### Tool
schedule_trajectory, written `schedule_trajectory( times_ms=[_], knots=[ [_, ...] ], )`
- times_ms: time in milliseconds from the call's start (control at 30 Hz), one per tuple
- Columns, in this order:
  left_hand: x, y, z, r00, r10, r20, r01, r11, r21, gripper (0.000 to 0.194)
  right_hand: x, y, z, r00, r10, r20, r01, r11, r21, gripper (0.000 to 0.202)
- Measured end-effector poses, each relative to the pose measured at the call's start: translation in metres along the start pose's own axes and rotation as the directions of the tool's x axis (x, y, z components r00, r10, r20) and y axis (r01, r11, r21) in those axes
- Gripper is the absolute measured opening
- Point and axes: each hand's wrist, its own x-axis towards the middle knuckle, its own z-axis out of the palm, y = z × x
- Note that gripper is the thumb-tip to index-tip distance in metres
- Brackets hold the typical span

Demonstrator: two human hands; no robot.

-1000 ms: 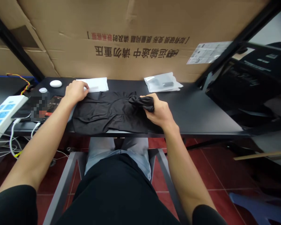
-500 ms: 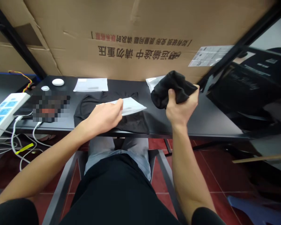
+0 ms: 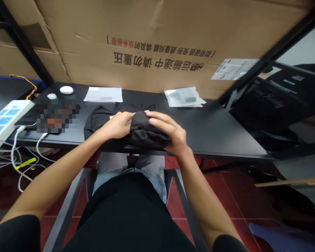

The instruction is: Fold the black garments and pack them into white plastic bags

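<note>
Two hands [image 3: 117, 126] [image 3: 175, 134] at black cloth [image 3: 148, 131]; cardboard [image 3: 178, 24]: "请勿重压"

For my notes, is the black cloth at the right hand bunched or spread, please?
Bunched: the black cloth forms a rounded bundle against the right hand.

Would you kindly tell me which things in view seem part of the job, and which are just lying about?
Apparently in use:
black bundle, touched by the right hand
white packet, mostly hidden, by the left hand
spread black cloth

Apparently just lying about:
power strip
white oval object
two rear packets, though possibly related
</note>
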Motion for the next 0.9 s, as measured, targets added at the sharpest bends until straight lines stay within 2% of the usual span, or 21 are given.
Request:
schedule_trajectory(
  times_ms=[67, 100, 267, 367, 433, 567, 667, 800, 900],
  knots=[
    [0.000, -0.005, -0.001, 1.000, 0.018, 0.018, -0.017, 0.998, -0.058, 0.027, -0.003, 0.005, 0.006, 0.986, -0.145, 0.088, 0.143, 0.989, 0.028, 0.064],
    [0.000, -0.007, -0.001, 1.000, 0.013, 0.013, -0.012, 0.997, -0.071, 0.028, -0.004, 0.008, 0.009, 0.975, -0.174, 0.141, 0.172, 0.985, 0.023, 0.067],
    [0.002, -0.013, 0.002, 0.997, -0.039, -0.062, 0.034, 0.996, -0.082, 0.032, -0.007, 0.019, 0.012, 0.941, -0.155, 0.302, 0.172, 0.985, -0.032, 0.071],
    [0.000, -0.007, -0.001, 0.996, -0.036, -0.077, 0.032, 0.998, -0.058, 0.032, -0.006, 0.016, 0.007, 0.915, -0.125, 0.382, 0.162, 0.985, -0.066, 0.074],
    [-0.002, 0.002, -0.003, 0.994, -0.037, -0.099, 0.040, 0.999, 0.034, 0.035, -0.003, 0.011, 0.002, 0.906, -0.093, 0.414, 0.146, 0.984, -0.098, 0.079],
    [-0.010, 0.022, -0.007, 0.990, -0.075, -0.121, 0.109, 0.945, 0.309, 0.049, 0.007, 0.007, -0.006, 0.929, 0.009, 0.369, 0.053, 0.986, -0.159, 0.091],
    [-0.016, 0.036, -0.007, 0.983, -0.136, -0.126, 0.178, 0.882, 0.437, 0.053, 0.013, 0.006, -0.009, 0.947, 0.088, 0.309, -0.021, 0.977, -0.213, 0.092],
    [-0.019, 0.049, -0.003, 0.968, -0.171, -0.185, 0.239, 0.851, 0.468, 0.042, 0.019, 0.000, -0.007, 0.944, 0.204, 0.260, -0.105, 0.931, -0.349, 0.080],
    [-0.020, 0.060, 0.002, 0.968, -0.138, -0.211, 0.222, 0.863, 0.453, 0.035, 0.024, -0.003, -0.001, 0.925, 0.325, 0.197, -0.197, 0.853, -0.483, 0.066]
  ],
)
